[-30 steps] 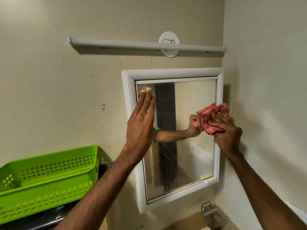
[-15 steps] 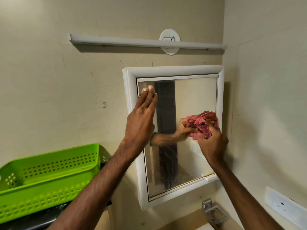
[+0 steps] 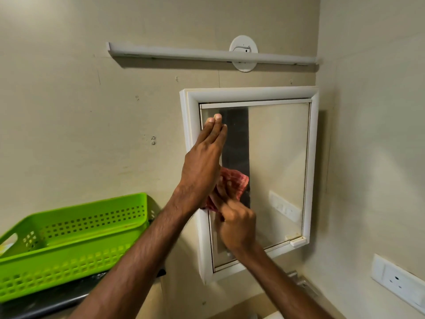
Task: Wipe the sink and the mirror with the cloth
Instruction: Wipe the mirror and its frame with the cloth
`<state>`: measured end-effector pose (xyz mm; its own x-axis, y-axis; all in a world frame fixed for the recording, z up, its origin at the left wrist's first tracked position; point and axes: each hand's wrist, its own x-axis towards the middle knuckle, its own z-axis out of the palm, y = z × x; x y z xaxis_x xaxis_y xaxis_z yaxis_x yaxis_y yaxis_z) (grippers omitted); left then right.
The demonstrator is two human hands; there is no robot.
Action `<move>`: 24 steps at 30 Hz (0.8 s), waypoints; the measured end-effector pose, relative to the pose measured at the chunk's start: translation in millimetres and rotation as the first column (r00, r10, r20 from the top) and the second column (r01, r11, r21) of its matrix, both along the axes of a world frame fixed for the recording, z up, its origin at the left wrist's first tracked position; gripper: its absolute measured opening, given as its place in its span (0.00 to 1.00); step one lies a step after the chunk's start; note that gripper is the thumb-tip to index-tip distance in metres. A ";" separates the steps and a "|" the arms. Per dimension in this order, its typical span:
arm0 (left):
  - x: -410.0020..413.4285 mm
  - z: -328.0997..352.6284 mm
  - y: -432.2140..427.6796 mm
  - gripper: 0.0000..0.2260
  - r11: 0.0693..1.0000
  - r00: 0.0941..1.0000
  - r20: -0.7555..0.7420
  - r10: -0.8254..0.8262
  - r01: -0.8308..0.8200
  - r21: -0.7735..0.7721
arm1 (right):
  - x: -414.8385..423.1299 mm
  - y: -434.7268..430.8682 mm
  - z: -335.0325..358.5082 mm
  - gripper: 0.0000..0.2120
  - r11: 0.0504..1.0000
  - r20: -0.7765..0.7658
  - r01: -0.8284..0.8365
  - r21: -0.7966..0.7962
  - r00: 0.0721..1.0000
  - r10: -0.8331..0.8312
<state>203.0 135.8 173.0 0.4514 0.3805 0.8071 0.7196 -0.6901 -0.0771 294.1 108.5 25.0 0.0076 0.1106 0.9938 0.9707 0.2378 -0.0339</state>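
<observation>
A white-framed mirror (image 3: pixel 280 162) hangs on the beige wall in the corner. My left hand (image 3: pixel 203 162) lies flat against the mirror's left edge, fingers straight and together, pointing up. My right hand (image 3: pixel 236 226) is closed on a red checked cloth (image 3: pixel 235 183) and presses it on the lower left part of the glass, just behind my left wrist. Part of the cloth is hidden by my left hand. The sink is out of view.
A green perforated plastic basket (image 3: pixel 69 240) sits on a dark surface at the lower left. A white tube light (image 3: pixel 207 55) runs above the mirror. A white socket plate (image 3: pixel 400 282) is on the right wall. A metal holder (image 3: pixel 301 283) sits below the mirror.
My right hand has swept the cloth across the glass from the right edge to the lower left. My left hand has stayed on the mirror's left edge.
</observation>
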 end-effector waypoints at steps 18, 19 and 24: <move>21.6 -33.5 2.7 0.36 1.000 1.000 -0.006 0.010 -0.010 0.027 | 132.6 11.2 -37.1 0.10 0.971 0.429 -0.130 -0.199 0.880 0.206; 23.1 -35.5 4.0 0.37 1.000 1.000 -0.009 0.012 -0.011 0.021 | 140.4 9.1 -36.7 0.10 0.973 0.408 -0.128 -0.191 0.891 0.197; 22.8 -32.5 -7.6 0.37 0.999 0.998 -0.060 0.005 -0.008 -0.050 | 192.0 2.3 -38.6 0.12 0.983 0.330 -0.087 -0.164 0.934 0.138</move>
